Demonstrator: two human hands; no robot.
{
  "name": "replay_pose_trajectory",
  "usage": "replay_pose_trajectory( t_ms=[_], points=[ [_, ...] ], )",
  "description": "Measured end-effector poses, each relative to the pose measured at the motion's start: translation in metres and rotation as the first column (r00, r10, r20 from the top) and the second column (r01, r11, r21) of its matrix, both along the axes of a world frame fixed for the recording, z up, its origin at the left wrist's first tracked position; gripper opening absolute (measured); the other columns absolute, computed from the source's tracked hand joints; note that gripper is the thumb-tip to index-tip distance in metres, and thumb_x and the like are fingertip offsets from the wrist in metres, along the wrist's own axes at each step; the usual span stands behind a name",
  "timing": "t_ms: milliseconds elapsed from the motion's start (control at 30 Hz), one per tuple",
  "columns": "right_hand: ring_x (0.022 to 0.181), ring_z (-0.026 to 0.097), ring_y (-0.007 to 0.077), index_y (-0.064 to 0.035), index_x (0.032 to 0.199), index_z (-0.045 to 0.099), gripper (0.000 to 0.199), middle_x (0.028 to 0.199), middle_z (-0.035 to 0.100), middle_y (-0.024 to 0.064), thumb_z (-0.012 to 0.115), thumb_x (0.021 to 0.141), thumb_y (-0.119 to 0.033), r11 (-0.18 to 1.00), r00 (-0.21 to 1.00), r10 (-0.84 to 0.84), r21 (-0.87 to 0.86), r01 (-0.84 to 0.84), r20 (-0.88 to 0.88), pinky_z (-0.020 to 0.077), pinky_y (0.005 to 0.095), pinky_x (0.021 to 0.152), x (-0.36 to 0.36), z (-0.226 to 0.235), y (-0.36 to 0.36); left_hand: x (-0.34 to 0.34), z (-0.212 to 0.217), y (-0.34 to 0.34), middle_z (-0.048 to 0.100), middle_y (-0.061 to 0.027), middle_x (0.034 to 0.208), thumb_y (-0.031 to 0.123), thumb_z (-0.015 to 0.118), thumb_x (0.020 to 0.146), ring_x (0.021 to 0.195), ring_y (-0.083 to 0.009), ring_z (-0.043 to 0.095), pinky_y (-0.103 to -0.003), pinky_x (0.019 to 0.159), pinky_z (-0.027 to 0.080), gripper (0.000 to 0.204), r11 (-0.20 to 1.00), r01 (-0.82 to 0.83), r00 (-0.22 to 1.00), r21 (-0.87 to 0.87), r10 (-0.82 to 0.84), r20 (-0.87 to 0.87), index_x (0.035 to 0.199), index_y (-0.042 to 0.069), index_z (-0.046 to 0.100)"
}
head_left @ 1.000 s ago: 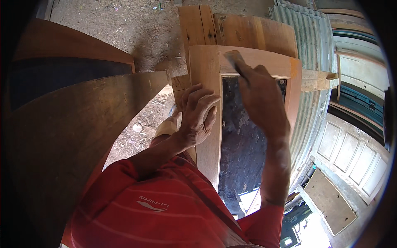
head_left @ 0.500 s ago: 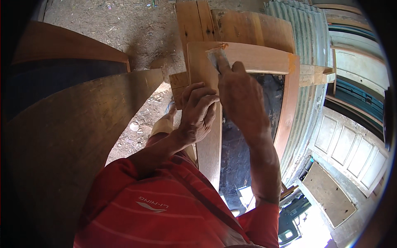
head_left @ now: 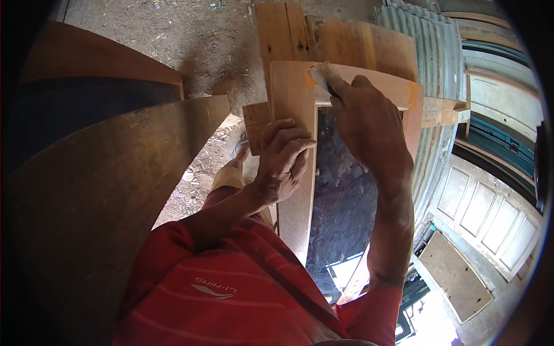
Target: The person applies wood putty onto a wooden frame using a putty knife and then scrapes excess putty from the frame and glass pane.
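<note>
In the head view, with its centre as the dial's hub, we saw the scraper (head_left: pixel 326 79) toward 1 o'clock, its blade at an upper corner of the wooden frame (head_left: pixel 295 216). The right hand (head_left: pixel 369 118) was closed round its handle; the left hand (head_left: pixel 285 155) lay over the frame's left side, fingers loosely bent and ungripping. Around these we noted a curved brown board (head_left: pixel 127 155) at 9 o'clock, a split plank (head_left: pixel 274 32) at 12, a corrugated sheet (head_left: pixel 438 69) at 2, a white door (head_left: pixel 485 199) at 3 and a tan board (head_left: pixel 456 277) at 4. The right forearm (head_left: pixel 395 230) partly hid the dark inner panel (head_left: pixel 340 190). We counted one scraper, one frame, two orange patches (head_left: pixel 413 95) at its upper corners, and four recesses in the door.
</note>
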State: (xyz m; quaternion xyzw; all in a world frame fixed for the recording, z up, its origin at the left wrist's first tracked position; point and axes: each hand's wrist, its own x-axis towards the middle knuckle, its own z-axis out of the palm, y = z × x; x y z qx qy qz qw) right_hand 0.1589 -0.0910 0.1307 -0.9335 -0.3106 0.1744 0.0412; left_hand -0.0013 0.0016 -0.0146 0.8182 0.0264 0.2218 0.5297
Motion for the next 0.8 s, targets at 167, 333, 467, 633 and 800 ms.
replay_pose_trajectory(
  t_ms=[167, 333, 467, 633, 800],
  points=[
    [0.085, 0.073, 0.0415, -0.0074, 0.146, 0.060, 0.045, 0.098, 0.067, 0.0221, 0.056, 0.100, -0.007, 0.989, 0.991, 0.116, -0.090, -0.121, -0.063, 0.0583, 0.0529, 0.076, -0.003, 0.009, -0.017, 0.000, 0.003, 0.003, 0.070, -0.0045, 0.116, -0.005, 0.075, 0.086, 0.127, -0.0326, 0.057, -0.047, 0.113, 0.040, 0.031, 1.000, 0.000, 1.000, 0.004, 0.000, -0.029, 0.112, 0.010, 0.073],
    [0.085, 0.072, 0.0412, -0.0096, 0.149, 0.057, 0.049, 0.100, 0.065, 0.0212, 0.055, 0.100, -0.004, 0.997, 0.996, 0.072, -0.015, -0.073, -0.053, 0.0585, 0.0521, 0.075, -0.040, -0.004, -0.021, -0.001, 0.001, 0.003, 0.070, -0.0063, 0.116, -0.006, 0.073, 0.088, 0.123, -0.0328, 0.059, -0.047, 0.112, 0.041, 0.028, 1.000, 0.007, 1.000, -0.024, -0.007, 0.023, 0.111, 0.009, 0.068],
    [0.086, 0.072, 0.0400, -0.0078, 0.151, 0.055, 0.051, 0.101, 0.064, 0.0188, 0.056, 0.101, -0.003, 0.999, 0.989, 0.020, -0.031, -0.025, -0.143, 0.0587, 0.0515, 0.075, -0.049, 0.009, -0.020, -0.006, -0.011, 0.006, 0.068, -0.0087, 0.112, -0.005, 0.067, 0.092, 0.119, -0.0324, 0.060, -0.048, 0.111, 0.041, 0.024, 0.993, 0.019, 0.997, -0.116, -0.011, 0.074, 0.111, 0.009, 0.062],
    [0.087, 0.072, 0.0401, -0.0090, 0.154, 0.052, 0.054, 0.100, 0.063, 0.0188, 0.058, 0.100, -0.005, 0.999, 0.995, 0.036, 0.006, -0.035, -0.092, 0.0586, 0.0520, 0.074, -0.055, -0.008, -0.039, -0.003, -0.008, 0.003, 0.067, -0.0086, 0.110, -0.005, 0.063, 0.095, 0.117, -0.0317, 0.061, -0.048, 0.112, 0.041, 0.021, 0.990, 0.023, 0.996, -0.139, -0.011, 0.083, 0.112, 0.008, 0.062],
    [0.089, 0.072, 0.0422, -0.0107, 0.154, 0.052, 0.054, 0.102, 0.065, 0.0207, 0.057, 0.100, -0.004, 0.993, 1.000, 0.026, 0.120, -0.023, -0.017, 0.0587, 0.0530, 0.074, -0.040, -0.001, -0.021, -0.002, -0.007, 0.007, 0.068, -0.0084, 0.111, -0.004, 0.063, 0.095, 0.118, -0.0318, 0.060, -0.048, 0.112, 0.040, 0.020, 0.993, 0.043, 0.997, -0.110, -0.034, 0.075, 0.112, 0.008, 0.062]
  ],
)
